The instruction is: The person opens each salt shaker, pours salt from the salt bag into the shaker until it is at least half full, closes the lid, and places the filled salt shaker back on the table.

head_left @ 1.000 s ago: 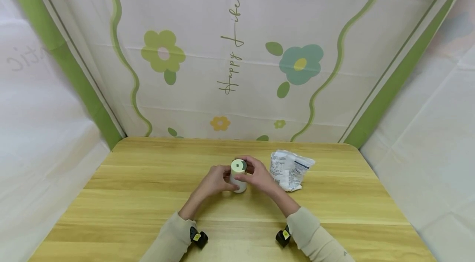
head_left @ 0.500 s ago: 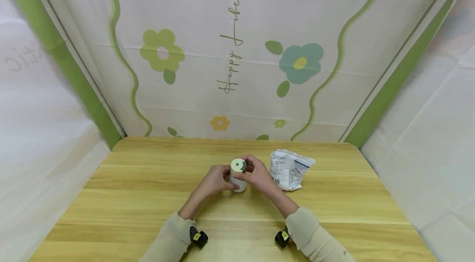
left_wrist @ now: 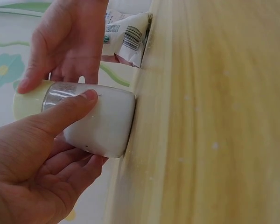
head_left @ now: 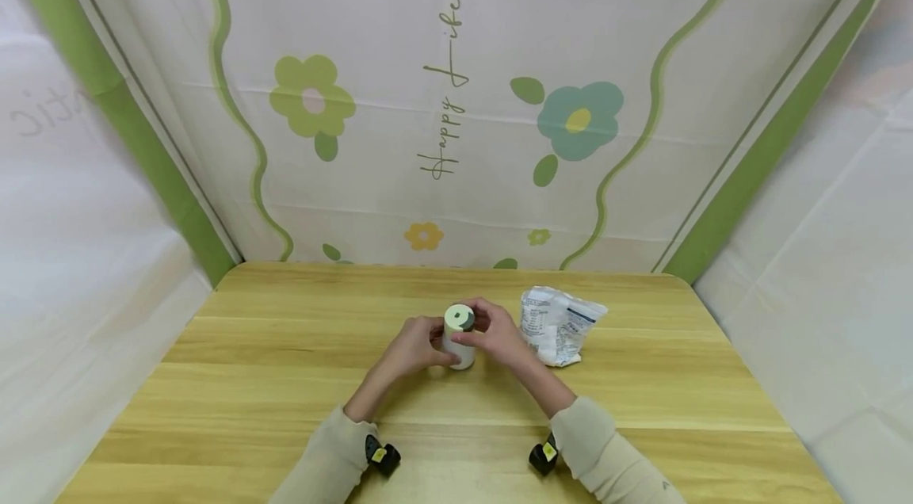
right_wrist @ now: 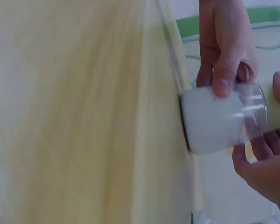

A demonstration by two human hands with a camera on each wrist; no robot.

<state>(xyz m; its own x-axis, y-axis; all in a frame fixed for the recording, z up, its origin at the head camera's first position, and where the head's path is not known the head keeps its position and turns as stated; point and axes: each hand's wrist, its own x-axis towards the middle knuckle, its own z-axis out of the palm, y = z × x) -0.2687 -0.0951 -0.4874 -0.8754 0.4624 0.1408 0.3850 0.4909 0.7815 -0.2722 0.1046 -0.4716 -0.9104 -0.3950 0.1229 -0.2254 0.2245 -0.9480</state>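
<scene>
A clear seasoning jar (left_wrist: 109,123) with white contents stands upright on the table, between both hands. Its lid (head_left: 453,317) is pale yellow-green with a dark green patch at one side. My left hand (head_left: 414,347) grips the jar's body low down, thumb along the near side and fingers round the far side. From the right, my right hand (head_left: 501,339) holds the lid, thumb in front and fingers behind. In the right wrist view, the jar's see-through upper part (right_wrist: 252,105) shows space above the white contents.
A crumpled white printed bag (head_left: 556,330) stands just right of my right hand; the left wrist view shows a barcode on it. The wooden table (head_left: 285,385) ends at a white flower-patterned cloth (head_left: 385,171) behind. Fabric walls rise on both sides.
The dark green patch on the lid has turned slightly toward the front. Both hands keep their places on the jar, and the bag has not moved.
</scene>
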